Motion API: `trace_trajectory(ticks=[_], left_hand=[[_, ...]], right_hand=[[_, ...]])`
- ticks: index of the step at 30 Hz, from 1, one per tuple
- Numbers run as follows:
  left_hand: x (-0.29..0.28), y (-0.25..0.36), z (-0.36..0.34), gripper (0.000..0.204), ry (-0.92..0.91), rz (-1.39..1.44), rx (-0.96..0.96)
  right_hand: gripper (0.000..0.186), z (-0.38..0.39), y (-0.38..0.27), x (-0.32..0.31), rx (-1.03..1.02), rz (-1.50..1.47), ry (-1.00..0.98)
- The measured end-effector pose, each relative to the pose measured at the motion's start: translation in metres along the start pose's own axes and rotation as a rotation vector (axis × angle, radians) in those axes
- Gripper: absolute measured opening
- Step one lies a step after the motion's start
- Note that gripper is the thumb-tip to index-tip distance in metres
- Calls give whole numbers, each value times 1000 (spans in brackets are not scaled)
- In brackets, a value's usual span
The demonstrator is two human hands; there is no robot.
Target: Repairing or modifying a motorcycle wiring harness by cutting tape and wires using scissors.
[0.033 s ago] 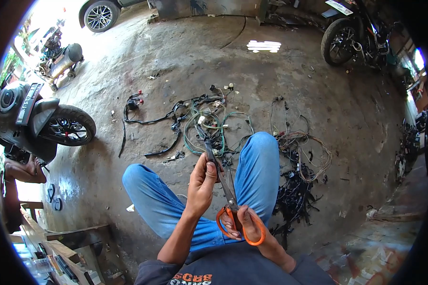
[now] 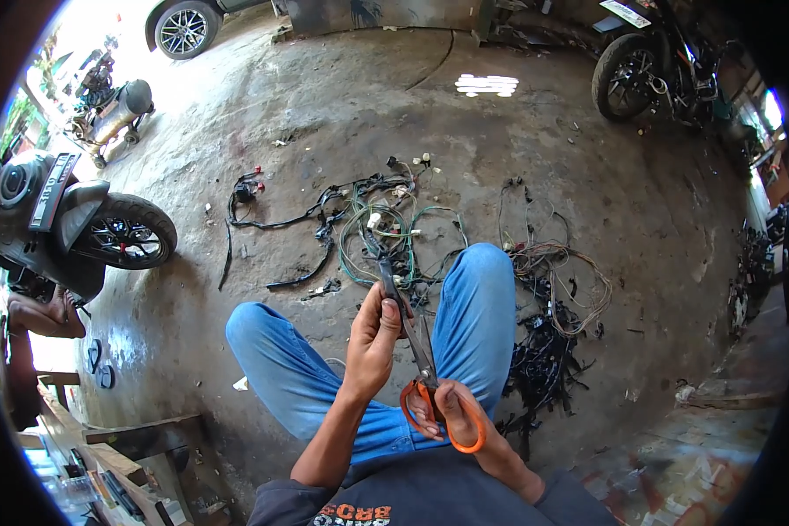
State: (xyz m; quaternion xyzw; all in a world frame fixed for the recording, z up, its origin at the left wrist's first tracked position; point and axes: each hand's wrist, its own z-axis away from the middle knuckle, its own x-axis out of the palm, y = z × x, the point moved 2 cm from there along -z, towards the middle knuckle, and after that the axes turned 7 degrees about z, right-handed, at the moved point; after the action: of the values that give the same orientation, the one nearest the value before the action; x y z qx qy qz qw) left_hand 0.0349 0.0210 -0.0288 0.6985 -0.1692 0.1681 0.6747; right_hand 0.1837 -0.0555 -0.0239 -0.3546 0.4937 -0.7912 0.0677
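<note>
My left hand (image 2: 375, 346) is closed, with the thumb pressing a black-taped wiring harness (image 2: 387, 268) against the fingers. A white connector (image 2: 374, 220) sits at the harness's far end. My right hand (image 2: 452, 412) has its thumb and fingers in the orange handle loops of a pair of scissors (image 2: 426, 373). Their blades are parted and point away from me; one runs up along the held harness, close to my left fingers. Where it meets the tape is partly hidden by that hand. Both hands are above my lap, between my knees.
Beyond my knees, loose harness with green and black wires (image 2: 342, 254) lies on the concrete floor. Right of my right knee are coiled thin wires (image 2: 587, 302) and a heap of black scraps (image 2: 543, 373). Motorcycles stand at left (image 2: 123, 232) and far right (image 2: 627, 79). Another person's bare foot (image 2: 61, 311) shows at left.
</note>
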Motion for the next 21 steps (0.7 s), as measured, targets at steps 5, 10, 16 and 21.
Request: trace_trajectory(ticks=[5, 10, 16, 21], left_hand=[[7, -1, 2, 30, 43, -15, -27], [6, -11, 2, 33, 159, 211, -129], [3, 4, -9, 35, 218, 250, -74], [10, 9, -8, 36, 190, 296, -91]], right_hand=[[63, 1, -5, -3, 26, 90, 35], [65, 8, -15, -12, 126, 195, 46], [64, 25, -7, -18, 72, 273, -105], [64, 21, -10, -15, 0, 215, -155]])
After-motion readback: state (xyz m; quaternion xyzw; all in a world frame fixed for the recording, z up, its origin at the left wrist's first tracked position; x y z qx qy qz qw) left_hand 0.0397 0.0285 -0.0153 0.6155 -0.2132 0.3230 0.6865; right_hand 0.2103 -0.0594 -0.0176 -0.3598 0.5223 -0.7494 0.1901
